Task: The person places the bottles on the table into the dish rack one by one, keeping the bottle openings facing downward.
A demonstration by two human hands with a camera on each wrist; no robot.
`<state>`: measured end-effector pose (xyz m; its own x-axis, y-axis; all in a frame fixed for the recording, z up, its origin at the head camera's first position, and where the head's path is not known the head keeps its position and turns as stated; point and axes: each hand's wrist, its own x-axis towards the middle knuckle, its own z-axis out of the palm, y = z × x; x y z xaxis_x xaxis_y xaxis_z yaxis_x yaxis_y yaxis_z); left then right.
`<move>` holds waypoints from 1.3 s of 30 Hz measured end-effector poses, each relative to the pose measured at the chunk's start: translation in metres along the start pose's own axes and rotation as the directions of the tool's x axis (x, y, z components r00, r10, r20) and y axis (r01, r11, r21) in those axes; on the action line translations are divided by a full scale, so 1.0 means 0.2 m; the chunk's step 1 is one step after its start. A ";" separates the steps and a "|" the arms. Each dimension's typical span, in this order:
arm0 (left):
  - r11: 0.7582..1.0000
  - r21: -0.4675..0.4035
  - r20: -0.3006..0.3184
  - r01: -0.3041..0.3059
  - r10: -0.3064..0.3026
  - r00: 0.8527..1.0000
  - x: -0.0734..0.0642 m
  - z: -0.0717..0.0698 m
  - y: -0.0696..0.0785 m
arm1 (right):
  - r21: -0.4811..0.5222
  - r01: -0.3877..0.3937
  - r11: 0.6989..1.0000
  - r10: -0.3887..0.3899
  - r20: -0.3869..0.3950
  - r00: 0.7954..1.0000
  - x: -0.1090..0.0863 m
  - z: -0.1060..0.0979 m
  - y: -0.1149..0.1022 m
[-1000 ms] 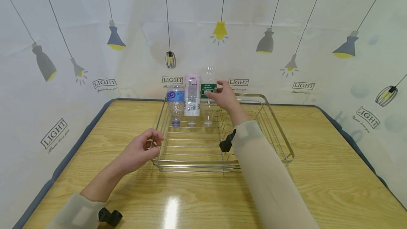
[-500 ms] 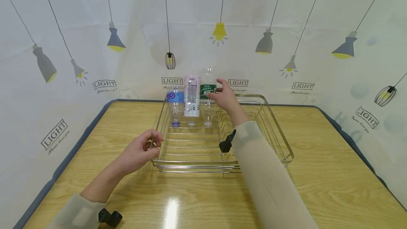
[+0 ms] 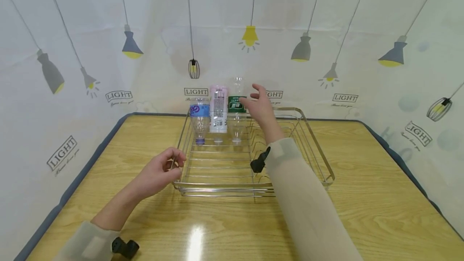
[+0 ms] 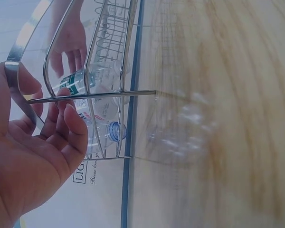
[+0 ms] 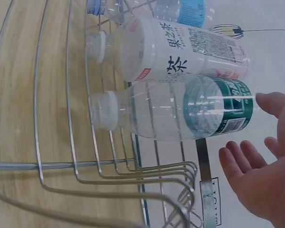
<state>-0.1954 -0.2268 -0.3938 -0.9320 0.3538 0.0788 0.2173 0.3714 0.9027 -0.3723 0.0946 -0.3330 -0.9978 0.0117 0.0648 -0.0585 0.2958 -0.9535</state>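
A clear plastic bottle with a green label [image 3: 237, 106] stands upside down in the wire dish rack [image 3: 217, 185], cap downward. Beside it on the right is my right hand [image 3: 263, 110], thumb and fingers spread. In the right wrist view the fingers [image 5: 242, 159] stand apart from the bottle; the thumb tip is close to its label. To the left stand an inverted pink-and-white bottle [image 3: 219, 110] and an inverted bottle with a blue label [image 3: 199, 112]. My left hand [image 3: 159, 172] grips the rack's front left corner, fingers curled at the rim [image 4: 13, 64].
The rack lies on a wood-grain table [image 3: 145, 224]. Upright wire dividers [image 3: 258, 140] run through it, right of the bottles. Behind stands a pale curtain [image 3: 217, 19] printed with lamps, close to the bottles.
My right hand has let go of the green-label bottle and drawn slightly up and to the right. The bottle stays standing in the rack. The left hand has not moved.
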 end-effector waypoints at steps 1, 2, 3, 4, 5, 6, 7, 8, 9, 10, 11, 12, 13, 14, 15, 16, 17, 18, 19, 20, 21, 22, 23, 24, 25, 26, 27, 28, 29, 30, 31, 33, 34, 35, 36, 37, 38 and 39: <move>1.000 0.004 0.002 -0.003 0.003 1.000 0.00 0.00 0.00 | 0.027 0.016 1.000 -0.015 -0.023 1.000 0.00 -0.01 -0.01; 1.000 0.008 0.006 -0.007 0.007 1.000 0.00 0.00 0.00 | 0.055 0.032 0.998 -0.030 -0.046 0.999 0.00 -0.02 -0.02; 1.000 0.012 0.009 -0.006 0.006 1.000 0.00 0.00 0.00 | 0.084 0.047 0.995 -0.041 -0.061 0.997 -0.01 -0.03 -0.03; 1.000 0.018 0.012 -0.005 0.005 1.000 0.00 0.00 0.00 | 0.110 0.060 0.992 -0.052 -0.073 0.996 -0.01 -0.03 -0.04; 1.000 0.026 0.014 -0.003 0.003 1.000 0.00 0.01 0.00 | 0.132 0.070 0.989 -0.060 -0.082 0.995 -0.02 -0.04 -0.05; 0.999 0.033 0.019 -0.004 0.003 1.000 0.00 0.01 0.00 | 0.149 0.079 0.986 -0.066 -0.087 0.994 -0.02 -0.05 -0.07; 0.999 0.040 0.021 0.000 -0.001 1.000 0.00 0.01 0.00 | 0.163 0.092 0.982 -0.078 -0.091 0.993 -0.03 -0.07 -0.09; 0.999 0.049 0.023 0.002 -0.003 1.000 0.00 0.01 0.00 | 0.173 0.104 0.979 -0.088 -0.094 0.992 -0.04 -0.08 -0.11; 0.998 0.062 0.023 0.004 -0.006 1.000 0.00 0.00 0.00 | 0.182 0.113 0.977 -0.097 -0.097 0.991 -0.05 -0.09 -0.14; 0.997 0.075 0.024 0.001 -0.003 1.000 0.00 0.00 0.00 | 0.191 0.125 0.974 -0.107 -0.102 0.989 -0.07 -0.10 -0.16; 0.996 0.089 0.023 -0.003 0.001 1.000 -0.01 0.00 0.00 | 0.199 0.134 0.971 -0.115 -0.104 0.988 -0.08 -0.11 -0.19; 0.995 0.101 0.021 -0.003 0.001 1.000 -0.01 -0.01 0.00 | 0.206 0.148 0.967 -0.128 -0.106 0.986 -0.10 -0.13 -0.21; 0.993 0.114 0.015 0.000 -0.001 1.000 -0.01 -0.01 0.00 | 0.217 0.161 0.963 -0.141 -0.105 0.984 -0.13 -0.14 -0.24; 0.992 0.126 0.009 0.000 -0.002 1.000 -0.02 -0.01 0.00 | 0.228 0.170 0.959 -0.150 -0.102 0.983 -0.15 -0.15 -0.26; 0.991 0.137 0.003 0.001 -0.002 1.000 -0.02 -0.02 0.00 | 0.239 0.179 0.954 -0.160 -0.099 0.982 -0.17 -0.16 -0.28; 0.989 0.147 -0.003 0.004 -0.003 1.000 -0.02 -0.02 0.01 | 0.245 0.193 0.950 -0.174 -0.095 0.980 -0.19 -0.17 -0.30; 0.988 0.154 -0.010 0.011 -0.009 1.000 -0.03 -0.03 0.01 | 0.249 0.204 0.947 -0.187 -0.090 0.978 -0.21 -0.19 -0.32; 0.987 0.158 -0.017 0.017 -0.014 1.000 -0.03 -0.03 0.01 | 0.251 0.216 0.944 -0.201 -0.085 0.976 -0.23 -0.20 -0.34; 0.987 0.162 -0.023 0.019 -0.016 1.000 -0.03 -0.03 0.01 | 0.250 0.225 0.942 -0.212 -0.080 0.974 -0.25 -0.21 -0.35; 0.986 0.165 -0.028 0.021 -0.017 0.999 -0.04 -0.03 0.01 | 0.240 0.234 0.942 -0.222 -0.075 0.972 -0.27 -0.23 -0.36; 0.985 0.169 -0.031 0.021 -0.016 0.999 -0.04 -0.04 0.01 | 0.232 0.247 0.941 -0.237 -0.070 0.969 -0.28 -0.25 -0.36; 0.984 0.175 -0.034 0.020 -0.015 0.999 -0.04 -0.04 0.00 | 0.226 0.258 0.939 -0.250 -0.066 0.966 -0.29 -0.27 -0.37; 0.984 0.178 -0.034 0.021 -0.015 0.999 -0.04 -0.04 0.00 | 0.217 0.268 0.939 -0.262 -0.058 0.963 -0.31 -0.29 -0.37; 0.983 0.183 -0.034 0.019 -0.013 0.999 -0.04 -0.04 0.00 | 0.199 0.278 0.940 -0.273 -0.052 0.961 -0.32 -0.31 -0.37; 0.982 0.189 -0.034 0.016 -0.010 0.999 -0.04 -0.04 0.01 | 0.181 0.288 0.940 -0.285 -0.044 0.958 -0.34 -0.34 -0.37; 0.980 0.196 -0.036 0.013 -0.006 0.999 -0.04 -0.04 0.01 | 0.161 0.296 0.942 -0.294 -0.035 0.955 -0.36 -0.36 -0.37; 0.978 0.207 -0.041 0.011 -0.002 0.999 -0.04 -0.04 0.01 | 0.138 0.303 0.943 -0.303 -0.027 0.953 -0.38 -0.39 -0.37; 0.975 0.220 -0.050 0.007 0.004 0.999 -0.04 -0.05 0.01 | 0.105 0.306 0.946 -0.306 -0.019 0.952 -0.40 -0.42 -0.37; 0.973 0.232 -0.061 0.003 0.012 0.998 -0.04 -0.05 0.02 | 0.059 0.310 0.949 -0.310 -0.006 0.951 -0.43 -0.44 -0.37; 0.970 0.242 -0.076 -0.004 0.023 0.997 -0.03 -0.06 0.02 | 0.011 0.313 0.950 -0.313 0.005 0.950 -0.45 -0.47 -0.36; 0.968 0.252 -0.092 -0.014 0.038 0.995 -0.03 -0.06 0.03 | -0.034 0.314 0.949 -0.314 0.018 0.949 -0.47 -0.49 -0.36; 0.962 0.271 -0.125 -0.036 0.072 0.990 -0.02 -0.07 0.05 | -0.130 0.319 0.939 -0.316 0.045 0.948 -0.51 -0.54 -0.35; 0.960 0.276 -0.136 -0.052 0.092 0.986 -0.01 -0.07 0.06 | -0.167 0.323 0.932 -0.317 0.059 0.946 -0.52 -0.56 -0.34; 0.958 0.278 -0.144 -0.067 0.111 0.983 0.00 -0.08 0.07 | -0.195 0.330 0.924 -0.321 0.074 0.944 -0.54 -0.58 -0.33; 0.955 0.283 -0.150 -0.084 0.131 0.980 0.01 -0.08 0.09 | -0.214 0.335 0.918 -0.323 0.086 0.942 -0.55 -0.60 -0.32; 0.950 0.295 -0.151 -0.101 0.151 0.977 0.02 -0.09 0.10 | -0.233 0.338 0.912 -0.325 0.096 0.941 -0.56 -0.61 -0.31; 0.945 0.307 -0.150 -0.115 0.167 0.974 0.03 -0.09 0.12 | -0.247 0.342 0.907 -0.325 0.106 0.940 -0.57 -0.63 -0.30; 0.938 0.322 -0.147 -0.127 0.183 0.972 0.04 -0.09 0.13 | -0.258 0.347 0.902 -0.328 0.115 0.938 -0.58 -0.64 -0.29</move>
<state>-0.2030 -0.2292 -0.3616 -0.9090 0.2852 0.3038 0.4161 0.5801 0.7003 -0.2491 0.1986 -0.2473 -0.9201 -0.1954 0.3395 -0.3908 0.5169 -0.7616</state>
